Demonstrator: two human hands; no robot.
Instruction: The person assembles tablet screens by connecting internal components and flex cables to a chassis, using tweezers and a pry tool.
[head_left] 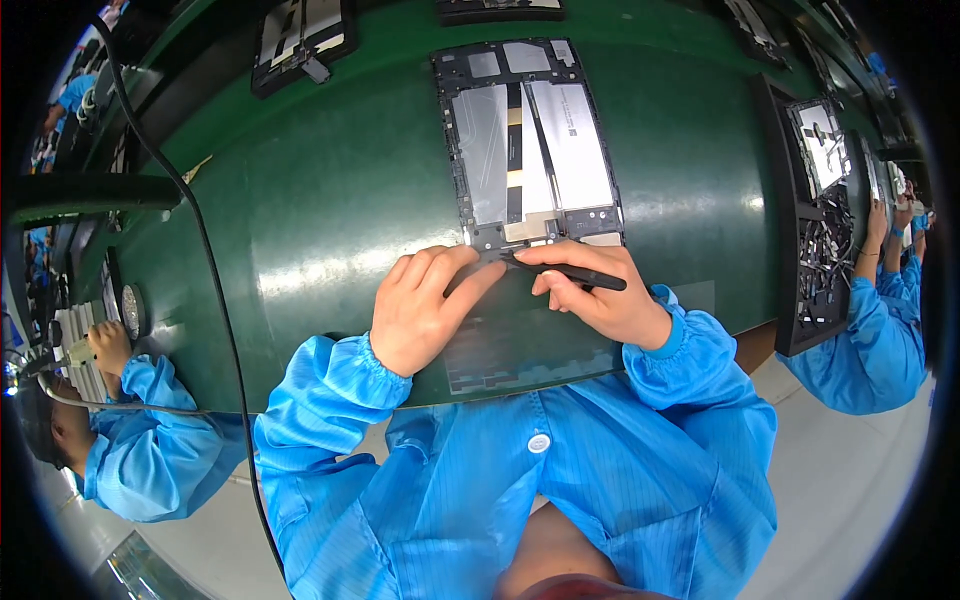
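A bright blue smock [450,490], fastened with a pale button, fills the foreground, its gathered cuffs framing two bare hands at a green worktable [330,220]. The right hand [590,290] closes thumb and fingers around a slim black tool [597,278], whose long axis runs almost crosswise, its tip pointing left and slightly away from the person, at the near edge of an opened tablet [570,140]. The tablet lies flat just beyond that grip, its long axis running away from the person, the far end leaning a little to the left; silver panels and a black strip crossed by tan bands show inside its dark frame. Left of the grip, the left hand [420,305] rests its fingertips by the tablet's near left corner, thumb reaching toward the tool's tip; whether it pinches anything cannot be told. On the person's side of the grip, a clear sheet [520,372] lies on the table. Well to the right of the grip stands a black tray [784,220] holding another device and tangled parts; well to the left, a black cable [206,238] hangs across the view, and a co-worker in blue [160,460] sits beyond it
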